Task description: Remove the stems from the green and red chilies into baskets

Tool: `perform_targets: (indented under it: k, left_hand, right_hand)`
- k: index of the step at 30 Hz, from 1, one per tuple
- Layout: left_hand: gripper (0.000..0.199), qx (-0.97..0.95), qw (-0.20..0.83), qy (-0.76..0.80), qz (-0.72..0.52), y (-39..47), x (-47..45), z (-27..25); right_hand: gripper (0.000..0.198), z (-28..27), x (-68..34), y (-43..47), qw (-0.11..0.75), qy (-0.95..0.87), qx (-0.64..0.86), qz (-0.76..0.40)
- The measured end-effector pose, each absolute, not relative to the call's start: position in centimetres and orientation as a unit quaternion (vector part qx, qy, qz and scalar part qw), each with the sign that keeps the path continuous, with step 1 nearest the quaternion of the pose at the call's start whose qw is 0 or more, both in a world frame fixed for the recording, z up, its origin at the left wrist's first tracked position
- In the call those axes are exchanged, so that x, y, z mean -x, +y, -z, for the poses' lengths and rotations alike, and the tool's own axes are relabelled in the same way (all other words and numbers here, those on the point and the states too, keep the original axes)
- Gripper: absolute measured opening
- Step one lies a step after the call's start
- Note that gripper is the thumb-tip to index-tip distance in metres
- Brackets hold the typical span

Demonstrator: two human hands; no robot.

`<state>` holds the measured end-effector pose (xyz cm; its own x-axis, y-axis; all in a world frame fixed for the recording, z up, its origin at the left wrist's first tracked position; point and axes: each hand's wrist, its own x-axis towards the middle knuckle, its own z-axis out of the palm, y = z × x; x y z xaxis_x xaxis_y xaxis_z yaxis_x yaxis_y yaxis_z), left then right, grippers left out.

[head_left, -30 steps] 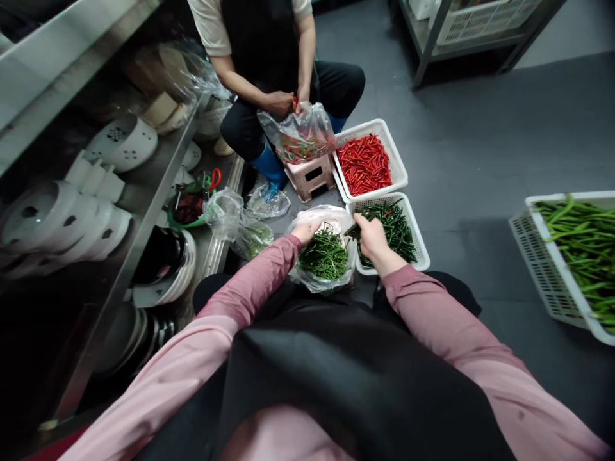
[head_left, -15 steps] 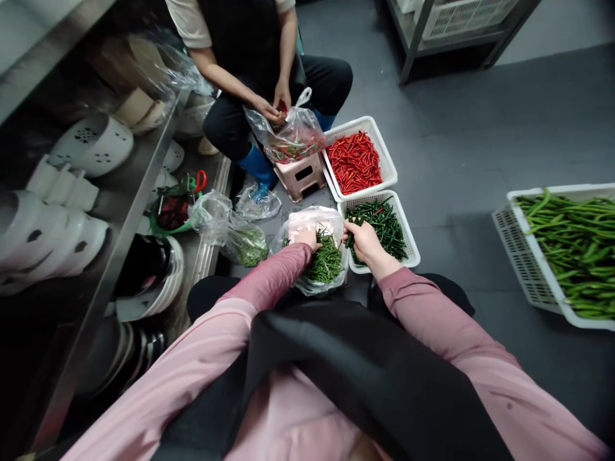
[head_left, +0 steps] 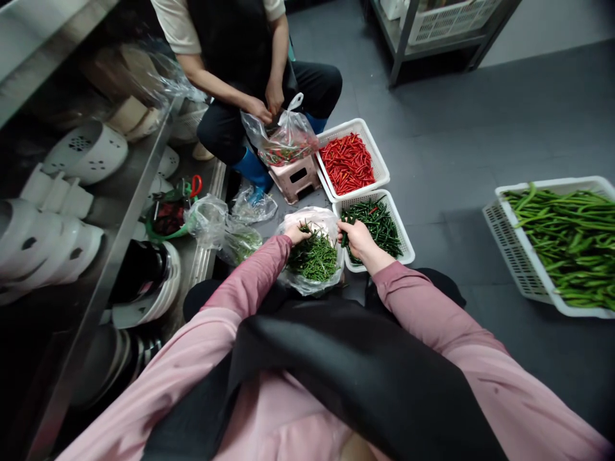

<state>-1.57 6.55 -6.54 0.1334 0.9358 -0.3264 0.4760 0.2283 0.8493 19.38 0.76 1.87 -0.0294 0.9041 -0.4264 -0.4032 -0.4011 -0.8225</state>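
- From the head view, we see the left hand [head_left: 298, 235] at the far left side of a clear plastic bag [head_left: 312, 287], its fingers partly curled. Dark green shows at the fingertips, but we cannot tell whether they grip anything.
- We see thin green stems [head_left: 314, 261] heaped in that bag, just below the left hand.
- The right hand [head_left: 356, 237] has its fingers curled and thumb pressed around a small bunch of dark green chillies [head_left: 344, 239], at the left edge of a white basket [head_left: 407, 258].
- In that basket we see more green chillies [head_left: 382, 229], a red one among them.
- Just beyond it stands a second basket [head_left: 383, 174], filled with red chillies [head_left: 346, 163].
- Opposite us, a seated co-worker [head_left: 221, 48] has both hands at the mouth of another bag [head_left: 291, 137] on a pink stool [head_left: 293, 176].
- Well apart on the right, we see a basket [head_left: 526, 269] of long green peppers [head_left: 569, 237].
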Motion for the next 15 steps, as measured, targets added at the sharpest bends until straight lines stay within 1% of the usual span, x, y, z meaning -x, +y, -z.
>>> perform_targets:
  k: [4,7,10,12,15]
  left_hand:
    - [0.029,-0.486,0.567,0.593,-0.302,6.3,1.9,3.6]
    - [0.034,-0.428,0.616,0.552,-0.365,5.3,1.5,1.4]
    - [0.037,-0.399,0.648,0.528,-0.377,3.5,0.6,-0.5]
    - [0.036,-0.388,0.662,0.519,-0.377,2.3,0.0,-1.3]
    - [0.033,-0.368,0.673,0.516,-0.382,1.2,-0.2,-2.1]
  right_hand:
    - [0.024,-1.1,-18.7,1.0,0.459,-0.269,0.516,-0.671]
    - [0.025,-0.4,-17.7,1.0,0.437,-0.325,0.516,-0.661]
    - [0.027,0.0,-16.5,0.9,0.396,-0.382,0.49,-0.677]
    - [0.027,0.0,-16.0,0.8,0.372,-0.401,0.467,-0.695]
    - [0.026,-0.3,-15.7,0.9,0.372,-0.41,0.44,-0.707]
